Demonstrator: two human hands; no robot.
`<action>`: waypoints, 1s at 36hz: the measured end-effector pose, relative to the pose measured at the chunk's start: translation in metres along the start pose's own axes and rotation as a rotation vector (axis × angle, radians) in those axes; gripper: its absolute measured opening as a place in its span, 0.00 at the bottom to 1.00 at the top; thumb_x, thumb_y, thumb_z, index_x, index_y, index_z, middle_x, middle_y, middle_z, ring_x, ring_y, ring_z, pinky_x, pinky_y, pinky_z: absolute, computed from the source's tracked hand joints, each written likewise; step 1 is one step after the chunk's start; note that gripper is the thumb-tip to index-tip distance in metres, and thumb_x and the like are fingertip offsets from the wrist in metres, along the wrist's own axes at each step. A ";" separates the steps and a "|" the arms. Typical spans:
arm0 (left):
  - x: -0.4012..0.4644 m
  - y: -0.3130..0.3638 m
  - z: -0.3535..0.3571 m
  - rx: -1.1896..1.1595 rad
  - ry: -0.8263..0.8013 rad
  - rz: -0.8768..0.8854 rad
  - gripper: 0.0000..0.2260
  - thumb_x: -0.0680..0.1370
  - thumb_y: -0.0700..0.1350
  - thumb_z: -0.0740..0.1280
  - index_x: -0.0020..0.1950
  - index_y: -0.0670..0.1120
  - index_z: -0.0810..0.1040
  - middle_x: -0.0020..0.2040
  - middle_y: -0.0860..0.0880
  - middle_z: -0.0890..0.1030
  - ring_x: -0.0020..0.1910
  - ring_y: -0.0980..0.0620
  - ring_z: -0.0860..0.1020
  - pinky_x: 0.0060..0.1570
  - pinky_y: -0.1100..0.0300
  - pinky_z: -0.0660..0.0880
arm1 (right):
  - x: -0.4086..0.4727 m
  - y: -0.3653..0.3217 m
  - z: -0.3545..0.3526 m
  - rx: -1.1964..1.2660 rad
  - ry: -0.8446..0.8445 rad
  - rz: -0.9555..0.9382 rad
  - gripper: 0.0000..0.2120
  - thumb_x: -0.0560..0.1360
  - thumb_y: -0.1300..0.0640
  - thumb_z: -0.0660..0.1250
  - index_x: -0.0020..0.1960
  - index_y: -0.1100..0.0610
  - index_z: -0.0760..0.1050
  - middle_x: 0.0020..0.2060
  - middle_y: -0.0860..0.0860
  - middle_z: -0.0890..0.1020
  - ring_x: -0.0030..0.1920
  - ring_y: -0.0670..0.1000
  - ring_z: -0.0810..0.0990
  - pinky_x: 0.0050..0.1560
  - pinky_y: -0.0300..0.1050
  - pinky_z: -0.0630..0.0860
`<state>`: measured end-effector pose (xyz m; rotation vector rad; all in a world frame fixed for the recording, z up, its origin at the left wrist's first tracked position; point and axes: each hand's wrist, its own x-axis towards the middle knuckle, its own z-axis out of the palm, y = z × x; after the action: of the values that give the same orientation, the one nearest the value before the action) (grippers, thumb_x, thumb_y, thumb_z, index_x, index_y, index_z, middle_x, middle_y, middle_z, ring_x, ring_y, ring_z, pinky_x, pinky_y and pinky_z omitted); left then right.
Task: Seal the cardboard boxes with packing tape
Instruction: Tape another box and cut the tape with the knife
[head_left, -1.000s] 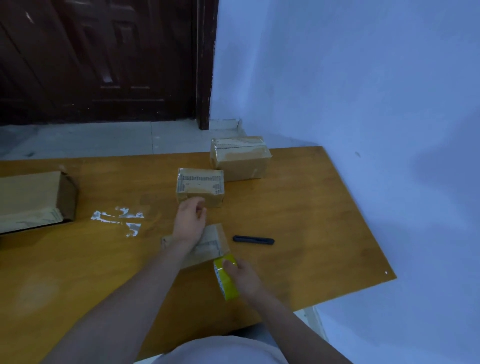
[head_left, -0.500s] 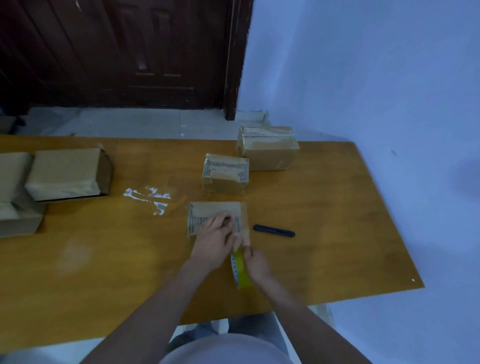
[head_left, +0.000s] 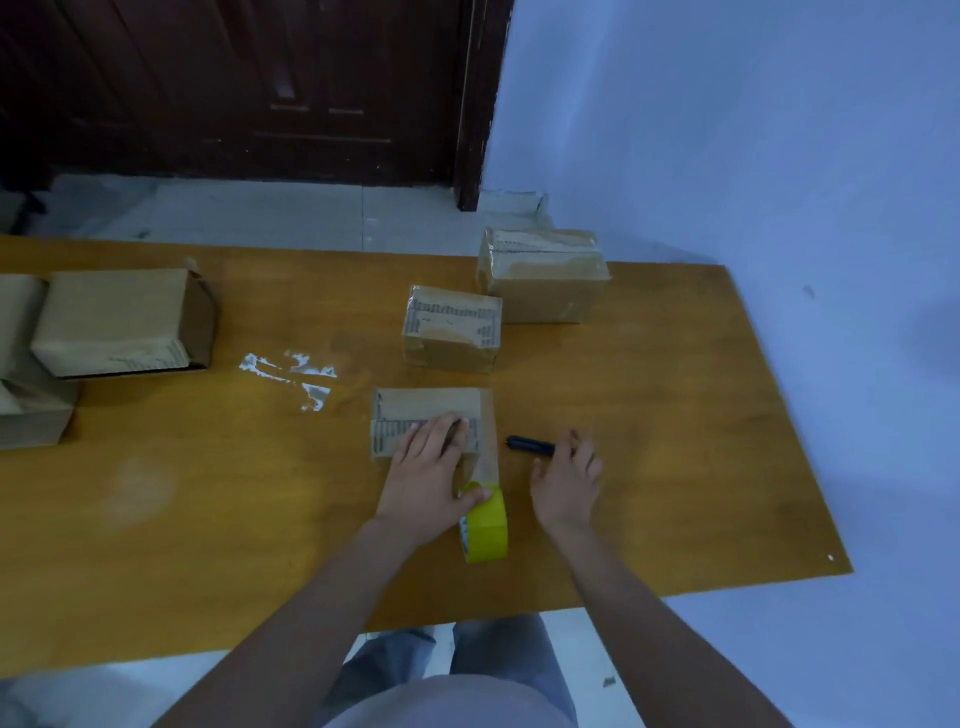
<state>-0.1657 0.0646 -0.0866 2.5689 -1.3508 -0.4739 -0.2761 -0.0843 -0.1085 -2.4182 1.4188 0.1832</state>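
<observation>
cardboard box (head_left: 415, 410) | left hand (head_left: 428, 473) flat on it, thumb touching tape roll (head_left: 488, 525) | right hand (head_left: 566, 483) reaching, fingers touching black cutter (head_left: 530, 445)

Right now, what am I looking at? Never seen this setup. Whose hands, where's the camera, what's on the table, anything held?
No machine here: a person works with bare hands, and the single picture comes from a camera on their head, looking forward and down.

The left hand presses flat on a small cardboard box on the wooden table, its thumb against a yellow tape roll standing on edge; a strip of tape seems to run from the roll onto the box. The right hand reaches to a black cutter, fingers touching it, not plainly gripping.

Further back sit two taped boxes; more boxes lie far left, with tape scraps between.
</observation>
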 end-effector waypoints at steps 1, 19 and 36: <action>0.000 0.000 0.000 -0.001 0.005 0.005 0.46 0.67 0.72 0.40 0.79 0.47 0.47 0.78 0.50 0.50 0.76 0.51 0.44 0.68 0.60 0.27 | 0.008 0.004 -0.001 -0.085 -0.034 -0.044 0.27 0.80 0.51 0.57 0.76 0.55 0.52 0.73 0.53 0.54 0.72 0.58 0.55 0.71 0.57 0.57; 0.003 0.003 -0.012 0.006 -0.061 0.009 0.36 0.76 0.68 0.56 0.79 0.56 0.47 0.77 0.49 0.49 0.76 0.47 0.48 0.73 0.51 0.37 | -0.025 0.036 -0.032 -0.068 0.222 -0.727 0.11 0.73 0.54 0.56 0.53 0.48 0.72 0.38 0.48 0.80 0.27 0.49 0.76 0.20 0.35 0.61; 0.003 0.003 -0.011 0.007 -0.091 -0.002 0.47 0.62 0.74 0.34 0.78 0.56 0.45 0.78 0.49 0.47 0.76 0.46 0.46 0.72 0.51 0.36 | -0.003 0.053 -0.026 -0.189 -0.090 -0.185 0.10 0.80 0.56 0.57 0.59 0.54 0.73 0.50 0.51 0.77 0.48 0.53 0.77 0.43 0.45 0.72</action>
<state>-0.1622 0.0608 -0.0762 2.5833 -1.3808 -0.5938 -0.3247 -0.1140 -0.0946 -2.6399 1.1785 0.3914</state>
